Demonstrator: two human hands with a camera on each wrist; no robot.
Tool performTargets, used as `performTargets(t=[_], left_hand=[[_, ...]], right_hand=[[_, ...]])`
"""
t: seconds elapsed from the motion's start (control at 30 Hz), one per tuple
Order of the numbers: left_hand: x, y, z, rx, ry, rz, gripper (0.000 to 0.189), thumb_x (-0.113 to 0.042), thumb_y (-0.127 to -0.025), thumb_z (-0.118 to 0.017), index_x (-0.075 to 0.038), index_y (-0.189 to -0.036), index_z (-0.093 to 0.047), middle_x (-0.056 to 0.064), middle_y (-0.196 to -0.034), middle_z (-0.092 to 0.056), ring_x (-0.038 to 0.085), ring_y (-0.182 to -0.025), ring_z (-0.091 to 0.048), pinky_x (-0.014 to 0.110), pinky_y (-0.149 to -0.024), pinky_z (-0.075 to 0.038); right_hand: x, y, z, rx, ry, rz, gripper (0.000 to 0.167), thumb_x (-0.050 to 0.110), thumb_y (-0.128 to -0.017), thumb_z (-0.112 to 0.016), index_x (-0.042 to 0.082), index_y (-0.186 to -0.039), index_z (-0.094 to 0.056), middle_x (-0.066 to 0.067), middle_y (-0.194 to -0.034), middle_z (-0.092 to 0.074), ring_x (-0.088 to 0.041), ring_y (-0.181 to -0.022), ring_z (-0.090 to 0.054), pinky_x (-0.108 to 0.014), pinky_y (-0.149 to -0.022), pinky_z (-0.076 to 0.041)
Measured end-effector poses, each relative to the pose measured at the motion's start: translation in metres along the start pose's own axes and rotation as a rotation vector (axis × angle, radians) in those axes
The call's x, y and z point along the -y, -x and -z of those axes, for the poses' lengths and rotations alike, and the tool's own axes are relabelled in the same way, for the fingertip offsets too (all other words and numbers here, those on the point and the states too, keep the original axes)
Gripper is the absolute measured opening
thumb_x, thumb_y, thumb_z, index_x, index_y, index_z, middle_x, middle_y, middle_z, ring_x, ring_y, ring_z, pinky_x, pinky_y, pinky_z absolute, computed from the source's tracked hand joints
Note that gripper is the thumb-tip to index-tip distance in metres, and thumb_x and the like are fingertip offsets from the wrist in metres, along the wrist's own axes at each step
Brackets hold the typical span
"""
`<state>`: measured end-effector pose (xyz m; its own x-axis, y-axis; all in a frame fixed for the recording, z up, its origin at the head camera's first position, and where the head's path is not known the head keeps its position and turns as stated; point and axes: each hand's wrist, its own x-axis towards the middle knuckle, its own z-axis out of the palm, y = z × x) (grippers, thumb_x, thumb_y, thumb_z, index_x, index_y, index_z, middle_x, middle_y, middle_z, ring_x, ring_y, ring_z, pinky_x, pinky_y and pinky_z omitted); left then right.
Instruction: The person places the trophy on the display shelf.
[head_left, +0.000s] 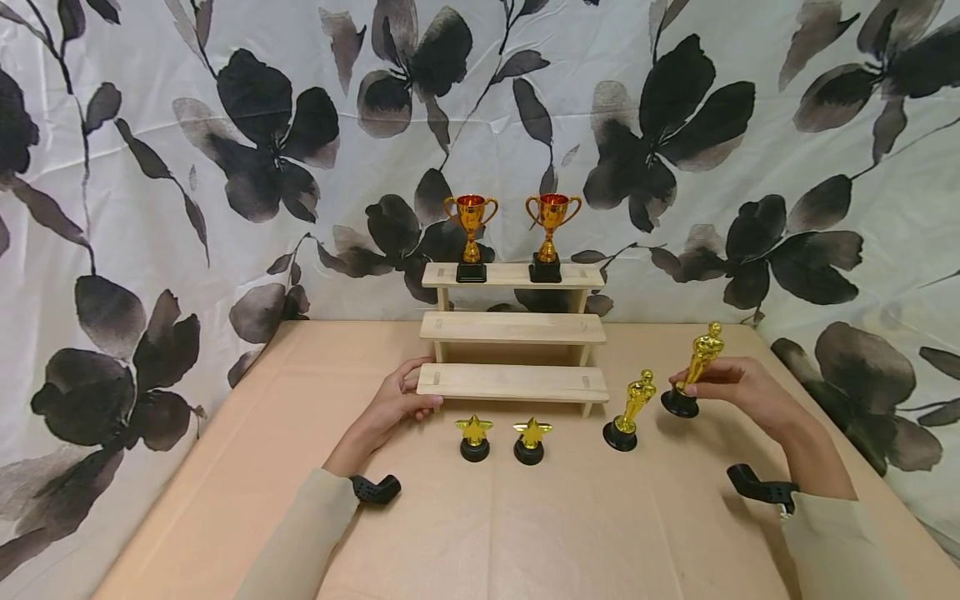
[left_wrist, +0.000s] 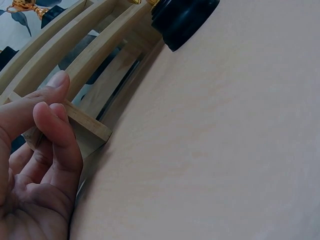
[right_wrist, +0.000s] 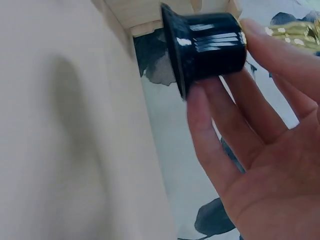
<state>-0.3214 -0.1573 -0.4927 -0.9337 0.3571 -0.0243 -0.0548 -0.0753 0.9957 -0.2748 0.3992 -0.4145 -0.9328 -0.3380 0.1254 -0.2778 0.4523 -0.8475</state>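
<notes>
My left hand (head_left: 397, 393) grips the left end of a three-step wooden display stand (head_left: 513, 382) at its lowest step; the left wrist view shows the thumb over the wood and curled fingers beside it. To the right, my right hand (head_left: 738, 387) holds a gold figure statuette (head_left: 703, 357) near its base, raised above the table. Thumb and fingers pinch the glossy black base (right_wrist: 215, 47) in the right wrist view. Another gold statuette (head_left: 638, 400) stands on the table between that hand and the stand.
Two gold trophy cups (head_left: 471, 218) with black bases stand on the top step. Two small star trophies (head_left: 474, 433) sit on the table (head_left: 525, 525) in front of the stand. A floral cloth (head_left: 300, 50) hangs behind the table and down its sides.
</notes>
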Motion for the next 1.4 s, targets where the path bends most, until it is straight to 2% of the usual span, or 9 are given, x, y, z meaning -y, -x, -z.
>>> performTargets(t=[0.2,0.57,0.97,1.2,1.4], left_hand=[[-0.001,0.000,-0.001,-0.001,0.001,0.003,0.083,0.001,-0.089,-0.078,-0.014,-0.158,-0.035,0.004,-0.099,-0.072,0.011,-0.066,-0.058,0.020,-0.057,-0.050],[0.000,0.001,0.000,-0.007,-0.007,0.007,0.084,0.001,-0.088,-0.078,-0.013,-0.159,-0.033,0.004,-0.098,-0.071,0.011,-0.066,-0.058,0.020,-0.057,-0.050],[0.000,0.001,-0.001,-0.013,0.000,0.009,0.084,0.002,-0.088,-0.078,-0.015,-0.158,-0.034,0.005,-0.099,-0.072,0.011,-0.065,-0.059,0.020,-0.057,-0.050],[0.000,0.000,-0.001,-0.014,-0.003,0.000,0.085,0.001,-0.088,-0.078,-0.013,-0.159,-0.033,0.005,-0.100,-0.072,0.011,-0.065,-0.058,0.020,-0.057,-0.050],[-0.001,0.001,-0.001,-0.013,-0.010,0.000,0.083,-0.001,-0.088,-0.079,-0.015,-0.157,-0.036,0.005,-0.104,-0.070,0.011,-0.066,-0.059,0.020,-0.057,-0.051]], right_hand=[[0.003,-0.001,0.003,-0.049,-0.051,0.063,0.026,0.000,-0.099,-0.066,-0.013,-0.122,-0.066,0.008,-0.109,-0.079,-0.003,-0.098,-0.074,-0.017,-0.083,-0.057],[0.012,-0.004,-0.002,-0.109,-0.009,0.043,0.029,0.007,-0.101,-0.065,-0.009,-0.125,-0.067,0.011,-0.110,-0.078,0.000,-0.098,-0.072,-0.016,-0.083,-0.057],[0.023,-0.008,-0.005,-0.152,0.022,0.051,0.029,0.008,-0.099,-0.068,-0.009,-0.123,-0.067,0.016,-0.107,-0.077,0.002,-0.096,-0.072,-0.014,-0.082,-0.056],[0.033,-0.017,0.000,-0.152,0.055,0.108,0.025,0.003,-0.097,-0.069,-0.010,-0.119,-0.069,0.011,-0.106,-0.079,-0.001,-0.095,-0.073,-0.016,-0.081,-0.056],[0.050,-0.024,0.003,-0.167,0.079,0.064,0.027,0.003,-0.097,-0.070,-0.008,-0.121,-0.069,0.017,-0.105,-0.077,0.003,-0.094,-0.072,-0.014,-0.080,-0.055]])
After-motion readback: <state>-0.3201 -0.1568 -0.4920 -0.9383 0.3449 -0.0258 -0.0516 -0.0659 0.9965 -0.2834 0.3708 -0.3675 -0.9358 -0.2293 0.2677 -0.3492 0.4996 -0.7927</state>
